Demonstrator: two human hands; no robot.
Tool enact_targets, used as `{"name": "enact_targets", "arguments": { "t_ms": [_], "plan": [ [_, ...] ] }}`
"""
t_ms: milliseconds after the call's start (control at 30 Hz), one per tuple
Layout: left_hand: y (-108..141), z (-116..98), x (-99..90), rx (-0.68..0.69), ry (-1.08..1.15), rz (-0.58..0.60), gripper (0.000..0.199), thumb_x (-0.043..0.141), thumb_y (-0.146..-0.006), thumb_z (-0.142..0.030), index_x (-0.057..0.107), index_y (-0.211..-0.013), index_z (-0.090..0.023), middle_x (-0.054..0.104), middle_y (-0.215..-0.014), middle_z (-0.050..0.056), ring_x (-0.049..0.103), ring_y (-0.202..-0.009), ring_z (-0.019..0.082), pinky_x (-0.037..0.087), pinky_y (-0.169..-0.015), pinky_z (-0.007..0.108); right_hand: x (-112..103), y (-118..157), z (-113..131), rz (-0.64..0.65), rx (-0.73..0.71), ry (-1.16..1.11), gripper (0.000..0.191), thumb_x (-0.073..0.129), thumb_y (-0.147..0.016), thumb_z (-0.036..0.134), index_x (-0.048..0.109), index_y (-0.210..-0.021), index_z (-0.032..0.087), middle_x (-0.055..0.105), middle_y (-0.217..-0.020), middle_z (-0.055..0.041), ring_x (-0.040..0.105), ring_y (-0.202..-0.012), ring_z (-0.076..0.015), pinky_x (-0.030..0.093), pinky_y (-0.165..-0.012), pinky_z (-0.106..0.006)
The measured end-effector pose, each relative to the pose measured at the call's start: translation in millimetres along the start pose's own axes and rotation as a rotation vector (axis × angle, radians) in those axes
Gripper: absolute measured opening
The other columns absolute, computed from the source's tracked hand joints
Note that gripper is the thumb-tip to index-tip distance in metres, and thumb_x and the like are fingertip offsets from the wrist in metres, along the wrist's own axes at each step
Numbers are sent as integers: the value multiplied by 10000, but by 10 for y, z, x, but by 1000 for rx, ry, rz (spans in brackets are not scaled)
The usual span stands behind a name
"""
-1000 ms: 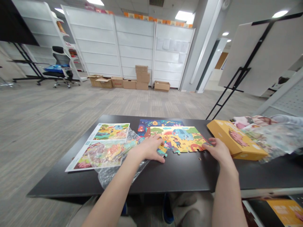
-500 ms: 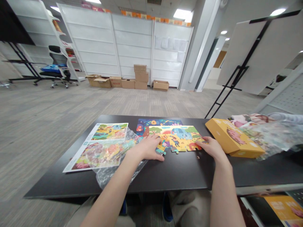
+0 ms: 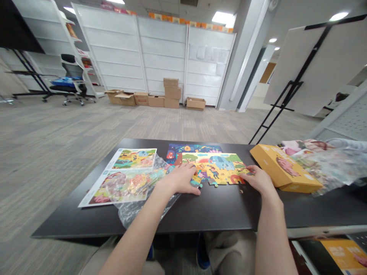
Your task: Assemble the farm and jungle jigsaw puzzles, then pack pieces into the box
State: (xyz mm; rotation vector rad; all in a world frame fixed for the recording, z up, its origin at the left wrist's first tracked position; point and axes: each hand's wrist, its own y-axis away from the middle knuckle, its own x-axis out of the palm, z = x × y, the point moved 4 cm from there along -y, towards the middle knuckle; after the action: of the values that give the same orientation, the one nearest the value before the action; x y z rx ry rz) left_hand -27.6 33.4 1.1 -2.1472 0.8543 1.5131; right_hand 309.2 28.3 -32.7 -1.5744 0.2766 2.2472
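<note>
A partly joined jigsaw puzzle [image 3: 222, 173] with an elephant and yellow ground lies on the dark table, its near edge uneven with tabs and gaps. Over its left end rests my left hand [image 3: 183, 179], palm down, thumb stretched away from the fingers. At the opposite end my right hand [image 3: 257, 178] has thumb and fingers closed at the puzzle's right edge; the fingertips are partly hidden. Beneath the far side of this puzzle, a dark blue picture puzzle [image 3: 195, 148] shows. A tiny brown scrap [image 3: 241, 191] lies near my right hand.
Left on the table [image 3: 212, 214] lies a printed picture sheet [image 3: 100, 187], partly under a clear plastic bag [image 3: 134, 208]. A yellow box [image 3: 283, 168] stands right of my right hand, beside more clear plastic packaging [image 3: 338, 160]. Cardboard boxes [image 3: 172, 93] line the far shelves.
The whole view has shifted slightly. Both hands stay at the two ends of the jigsaw puzzle, with hardly any visible movement.
</note>
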Motion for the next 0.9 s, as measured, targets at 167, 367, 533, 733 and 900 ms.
{"name": "enact_targets", "arguments": {
  "t_ms": [167, 367, 533, 733, 900],
  "plan": [
    [4, -4, -12, 1, 0, 1, 582, 799, -693, -548, 626, -1118, -190, 560, -1349, 123, 500, -1292, 347, 409, -1080, 442, 22, -31, -38, 73, 25, 12, 732, 685, -720, 626, 689, -1220, 90, 711, -1210, -210, 687, -1086, -359, 531, -899, -408],
    [2, 17, -9, 1, -6, -1, 587, 791, -693, -556, 618, -1120, -192, 576, -1323, 122, 520, -1264, 339, 437, -1045, 419, 0, -36, -84, 24, 81, 29, 648, 668, -719, 633, 721, -1143, 147, 737, -1150, -191, 693, -1060, -375, 527, -842, -411],
    [-6, 36, -12, -8, -9, 14, 610, 770, -705, -571, 608, -1146, -181, 582, -1327, 128, 519, -1266, 338, 434, -1050, 421, -16, 9, -58, -34, 97, 12, 642, 696, -690, 596, 657, -1145, 145, 745, -1061, -169, 705, -987, -338, 527, -779, -374],
    [-10, 61, -10, -21, -6, 12, 584, 764, -700, -574, 609, -1112, -190, 598, -1321, 120, 530, -1258, 335, 437, -1030, 409, -21, 34, 23, -4, 22, 24, 597, 673, -735, 523, 658, -1196, 145, 720, -1172, -168, 688, -1050, -320, 516, -859, -364],
    [18, 78, -24, -31, 15, 0, 607, 753, -706, -572, 599, -1146, -183, 620, -1296, 122, 556, -1223, 338, 459, -994, 421, 8, 2, -66, 71, 24, -1, 623, 660, -740, 595, 695, -1168, 143, 716, -1197, -173, 679, -1092, -332, 510, -905, -385]
  ]
}}
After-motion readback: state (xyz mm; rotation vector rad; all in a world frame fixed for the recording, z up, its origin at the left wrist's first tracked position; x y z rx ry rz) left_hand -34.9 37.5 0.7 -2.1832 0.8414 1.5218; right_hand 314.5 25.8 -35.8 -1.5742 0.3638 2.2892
